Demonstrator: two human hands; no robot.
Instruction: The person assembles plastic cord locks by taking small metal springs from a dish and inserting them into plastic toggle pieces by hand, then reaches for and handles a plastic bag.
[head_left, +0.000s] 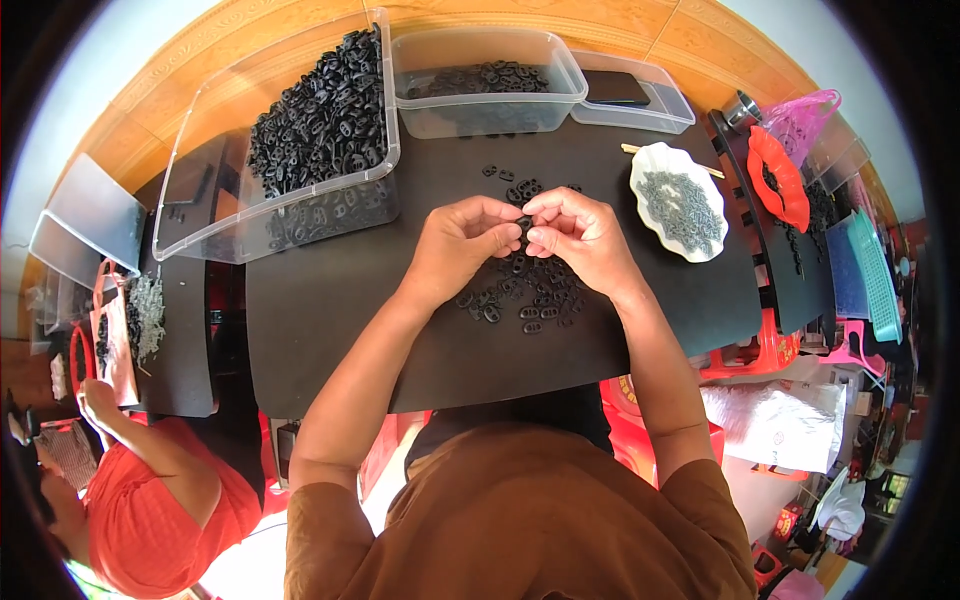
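Fingertips meet at the centre of the black board: the left hand and right hand are pressed close together, both pinching one small black oval piece between thumbs and forefingers (it's mostly hidden, only a dark sliver shows). Just below the hands lies a loose pile of black pieces, spread on the board, with a few strays above near the knuckles. Off to the right sits a white scalloped dish holding small grey metal parts. Further back, a small clear tub has a shallow layer of black pieces, and to its left a big clear bin, tilted, is heaped with them. Low on the left, another person in an orange top works at a separate surface.
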